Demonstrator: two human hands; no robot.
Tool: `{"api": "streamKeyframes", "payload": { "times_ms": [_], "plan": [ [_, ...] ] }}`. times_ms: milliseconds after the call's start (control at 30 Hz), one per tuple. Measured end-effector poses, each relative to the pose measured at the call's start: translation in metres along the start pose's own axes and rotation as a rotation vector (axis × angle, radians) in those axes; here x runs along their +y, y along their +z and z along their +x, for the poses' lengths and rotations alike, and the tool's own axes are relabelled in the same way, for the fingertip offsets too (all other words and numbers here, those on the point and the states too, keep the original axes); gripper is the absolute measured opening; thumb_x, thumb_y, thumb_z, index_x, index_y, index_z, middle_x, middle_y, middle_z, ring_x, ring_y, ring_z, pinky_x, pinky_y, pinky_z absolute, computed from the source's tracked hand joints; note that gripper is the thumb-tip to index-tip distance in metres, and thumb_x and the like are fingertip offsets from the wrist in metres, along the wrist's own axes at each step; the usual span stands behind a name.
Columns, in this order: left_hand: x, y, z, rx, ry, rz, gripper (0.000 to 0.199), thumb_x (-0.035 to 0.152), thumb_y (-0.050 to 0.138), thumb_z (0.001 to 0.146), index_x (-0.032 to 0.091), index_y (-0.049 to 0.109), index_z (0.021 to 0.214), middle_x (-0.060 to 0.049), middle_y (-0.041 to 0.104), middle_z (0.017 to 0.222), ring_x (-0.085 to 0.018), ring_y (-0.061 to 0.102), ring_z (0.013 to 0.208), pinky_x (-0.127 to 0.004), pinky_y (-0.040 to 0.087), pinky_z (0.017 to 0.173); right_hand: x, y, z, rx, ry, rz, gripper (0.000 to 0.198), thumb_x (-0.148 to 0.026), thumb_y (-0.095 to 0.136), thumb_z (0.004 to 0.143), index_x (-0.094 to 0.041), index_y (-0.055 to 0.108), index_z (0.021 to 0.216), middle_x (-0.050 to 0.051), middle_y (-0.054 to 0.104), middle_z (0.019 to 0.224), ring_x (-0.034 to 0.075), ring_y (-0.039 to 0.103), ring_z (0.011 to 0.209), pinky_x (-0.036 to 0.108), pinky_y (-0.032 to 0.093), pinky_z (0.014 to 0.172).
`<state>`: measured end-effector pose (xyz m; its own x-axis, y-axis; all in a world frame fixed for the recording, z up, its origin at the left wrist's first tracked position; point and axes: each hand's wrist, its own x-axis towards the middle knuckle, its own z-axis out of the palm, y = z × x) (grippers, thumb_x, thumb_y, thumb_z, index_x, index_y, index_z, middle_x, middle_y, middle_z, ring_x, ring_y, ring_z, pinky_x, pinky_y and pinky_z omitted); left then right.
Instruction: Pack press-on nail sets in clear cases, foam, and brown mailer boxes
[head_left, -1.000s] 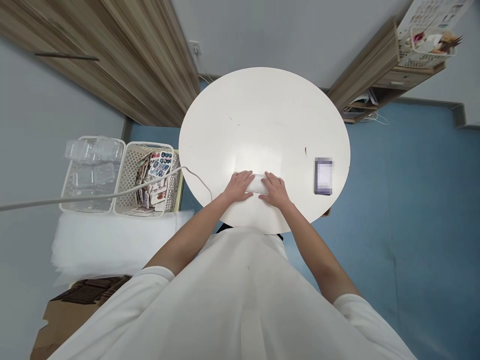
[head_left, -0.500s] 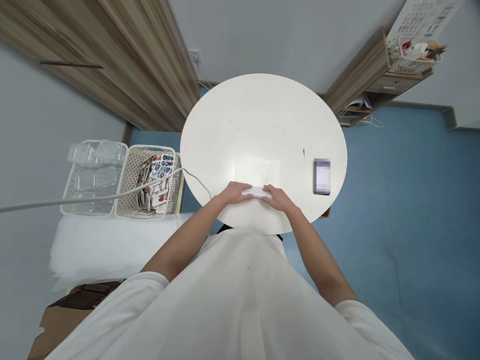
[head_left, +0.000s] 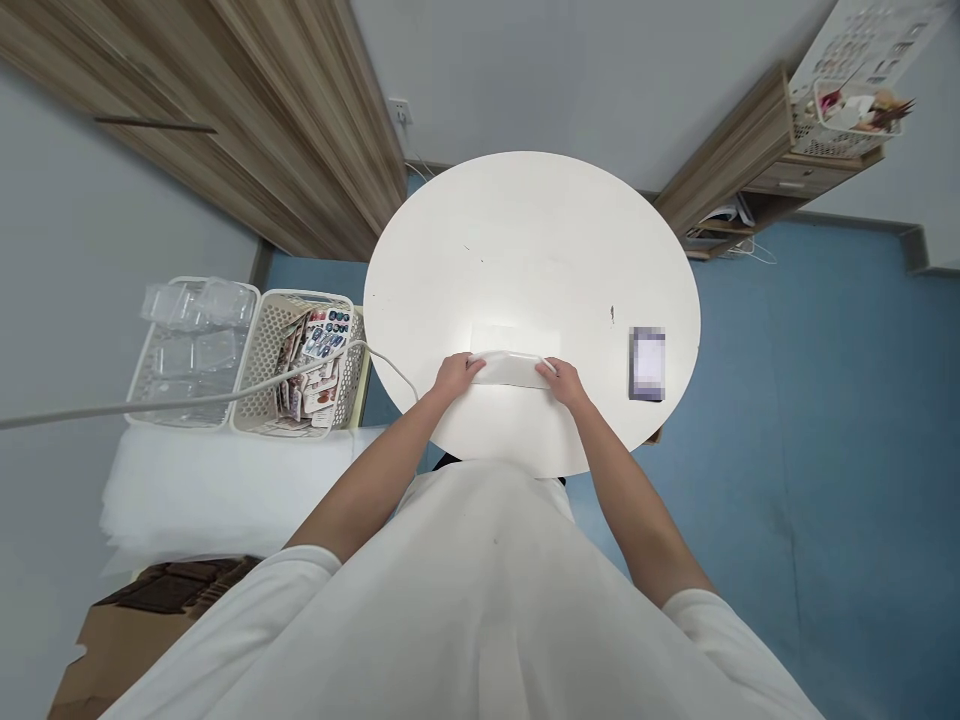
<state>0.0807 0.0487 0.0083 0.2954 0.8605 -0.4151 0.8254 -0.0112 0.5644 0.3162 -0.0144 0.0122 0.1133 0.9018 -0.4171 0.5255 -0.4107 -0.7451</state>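
My left hand (head_left: 456, 378) and my right hand (head_left: 563, 381) grip the two ends of a thin white sheet (head_left: 514, 370). Thumbs and fingers are closed on its sides. Between them the sheet forms a raised fold with a band facing me, and its far part lies on the white oval table (head_left: 517, 220). I cannot tell whether the sheet is paper or plastic film. To the right on the table lies a dark-edged, phone-like rectangle (head_left: 647, 364), its face blurred out.
White baskets with clear plastic boxes (head_left: 202, 350) and printed cards (head_left: 319, 365) stand at left. Below them is a stack of white sheets (head_left: 217, 490). A white cable (head_left: 285, 375) crosses in front of the baskets. A wooden cabinet (head_left: 750, 150) stands back right.
Half a second ago the white sheet was a narrow folded strip between my hands. Now my hands are further apart and slightly farther from me, and a wider band of sheet shows.
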Motion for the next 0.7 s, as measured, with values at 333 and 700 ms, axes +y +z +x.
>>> {"api": "streamKeyframes", "payload": {
  "times_ms": [333,700],
  "plan": [
    [0.003,0.007,-0.006,0.152,-0.051,0.194,0.024,0.039,0.044,0.082,0.021,0.052,0.095,-0.007,0.060,0.091,-0.023,0.055,0.085,-0.034,0.040,0.071,0.005,0.016,0.004,0.163,0.027,-0.220,0.023,-0.038,0.043,0.080,-0.020,0.056,0.085,0.004,0.055,0.077,0.019,0.051,0.072,0.031,0.041,0.067],
    [0.039,0.031,-0.028,0.056,0.490,0.384,0.037,0.029,0.037,0.086,0.024,0.045,0.123,-0.009,0.037,0.138,-0.026,0.032,0.126,-0.043,0.026,0.097,0.011,0.019,-0.008,0.345,0.154,0.002,0.062,-0.036,0.055,0.069,-0.019,0.034,0.125,0.013,0.044,0.121,0.026,0.045,0.110,0.041,0.041,0.089]
  ]
}}
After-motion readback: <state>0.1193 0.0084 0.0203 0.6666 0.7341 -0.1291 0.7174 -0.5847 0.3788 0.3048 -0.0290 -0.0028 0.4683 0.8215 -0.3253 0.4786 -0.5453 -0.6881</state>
